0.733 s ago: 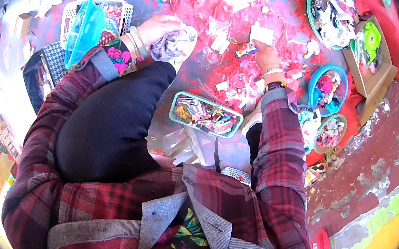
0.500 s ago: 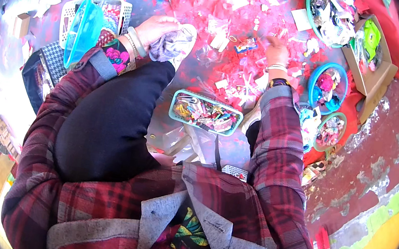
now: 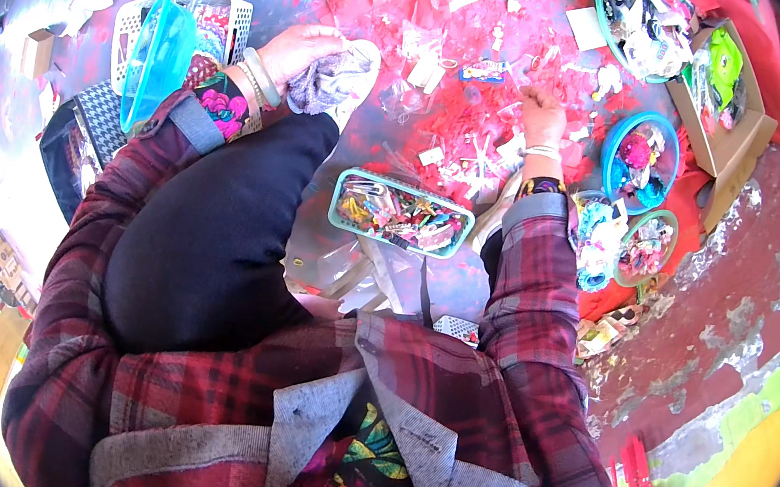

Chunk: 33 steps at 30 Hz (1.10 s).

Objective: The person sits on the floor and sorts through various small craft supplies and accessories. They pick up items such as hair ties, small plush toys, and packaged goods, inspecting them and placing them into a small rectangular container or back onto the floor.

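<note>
Left hand (image 3: 302, 53): beside our mottled lavender-grey sock (image 3: 335, 81), fingers bent; we cannot tell whether they pinch anything.
Right hand (image 3: 544, 124): fingers curled above red scraps (image 3: 463, 135); we cannot tell their grip.
Small packet (image 3: 484, 71): left of our right fingertips, apart from them, mostly blue, lying flat.

We see dark red floor (image 3: 668, 379) (blotched with pale grey) at right, white glare (image 3: 5, 134) at left.
</note>
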Each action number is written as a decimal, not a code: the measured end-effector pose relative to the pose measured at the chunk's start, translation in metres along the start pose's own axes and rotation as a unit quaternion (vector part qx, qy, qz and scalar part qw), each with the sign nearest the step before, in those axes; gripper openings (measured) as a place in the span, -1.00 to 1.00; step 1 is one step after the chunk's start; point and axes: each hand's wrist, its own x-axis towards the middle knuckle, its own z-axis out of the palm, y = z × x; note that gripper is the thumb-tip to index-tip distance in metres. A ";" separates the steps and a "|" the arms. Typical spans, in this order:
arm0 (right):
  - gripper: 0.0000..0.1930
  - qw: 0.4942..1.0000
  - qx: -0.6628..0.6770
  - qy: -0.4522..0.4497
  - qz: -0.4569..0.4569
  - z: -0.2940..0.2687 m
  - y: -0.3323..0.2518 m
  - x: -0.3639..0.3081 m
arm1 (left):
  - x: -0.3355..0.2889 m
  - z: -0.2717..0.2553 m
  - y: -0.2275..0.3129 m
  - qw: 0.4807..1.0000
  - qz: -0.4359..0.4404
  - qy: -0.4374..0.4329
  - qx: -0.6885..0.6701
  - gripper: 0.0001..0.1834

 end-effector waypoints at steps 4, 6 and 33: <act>-0.72 0.992 -0.111 0.046 -0.029 0.021 -0.018 -0.012 | 0.004 -0.004 -0.007 1.000 -0.006 -0.013 -0.005 -0.87; -0.72 0.987 -0.128 0.060 -0.078 0.031 -0.035 -0.006 | -0.003 -0.003 -0.005 1.000 -0.010 -0.005 0.008 -0.88; -0.93 0.799 0.597 -0.071 0.019 -0.014 -0.171 -0.075 | -0.003 0.067 0.028 0.964 0.150 -0.081 0.203 -0.77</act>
